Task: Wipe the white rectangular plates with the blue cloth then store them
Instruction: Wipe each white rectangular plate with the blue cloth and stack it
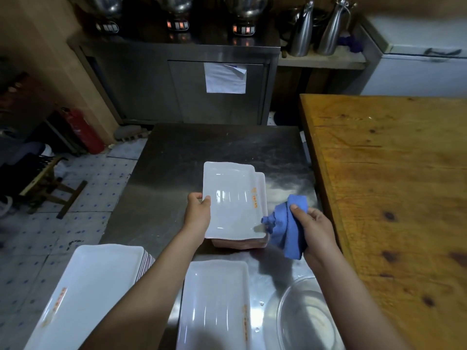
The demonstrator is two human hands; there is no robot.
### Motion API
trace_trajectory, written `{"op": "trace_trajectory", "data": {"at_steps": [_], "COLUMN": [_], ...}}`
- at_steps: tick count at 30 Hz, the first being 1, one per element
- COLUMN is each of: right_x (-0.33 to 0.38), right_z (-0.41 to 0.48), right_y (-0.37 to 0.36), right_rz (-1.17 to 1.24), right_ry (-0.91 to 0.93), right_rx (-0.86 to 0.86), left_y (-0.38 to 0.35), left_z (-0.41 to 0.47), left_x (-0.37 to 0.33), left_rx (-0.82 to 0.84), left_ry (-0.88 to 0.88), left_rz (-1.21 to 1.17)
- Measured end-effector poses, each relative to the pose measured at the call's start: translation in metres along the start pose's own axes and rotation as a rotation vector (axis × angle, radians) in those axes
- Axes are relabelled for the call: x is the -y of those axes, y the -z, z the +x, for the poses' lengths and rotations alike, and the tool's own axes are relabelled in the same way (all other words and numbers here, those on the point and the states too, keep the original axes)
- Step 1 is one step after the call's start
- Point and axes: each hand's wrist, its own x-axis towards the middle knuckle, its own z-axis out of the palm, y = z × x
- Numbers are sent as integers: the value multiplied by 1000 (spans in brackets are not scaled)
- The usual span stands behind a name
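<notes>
Stacks of white rectangular plates [233, 203]: I count three; orange print unreadable. My left hand [198, 210] grips the far stack's top plate; right hand [314, 229] clutches one blue cloth [288, 228] beside it.

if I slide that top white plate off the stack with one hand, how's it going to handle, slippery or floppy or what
The top plate looks rigid, so it should keep its shape. Its glossy surface shows sharp reflections, so it may be slippery, especially if damp. The left hand pinches only its left edge, so it could tilt toward the side where the right hand holds the blue cloth.
</notes>
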Motion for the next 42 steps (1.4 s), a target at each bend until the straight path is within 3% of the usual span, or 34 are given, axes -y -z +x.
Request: {"op": "trace_trajectory", "data": {"at_steps": [3, 18, 24, 38, 42], "right_x": [5, 9, 12, 24, 26], "right_z": [-12, -103, -122, -129, -128], "right_y": [3, 85, 98, 86, 81], "right_rz": [37, 135, 158, 143, 114], "right_ry": [35, 194, 233, 212, 211], "right_rx": [-28, -380, -449, -421, -404], "left_y": [4, -14, -21, -22, -25], "left_z": [-18, -149, -172, -172, -167], "left_x": [-3, -39, -42, -40, -36], "left_rx": [33, 367, 416, 428, 436], "left_ry": [-43, -616, -739, -745, -636], "left_rz": [-34, 78, 78, 48, 34]}}
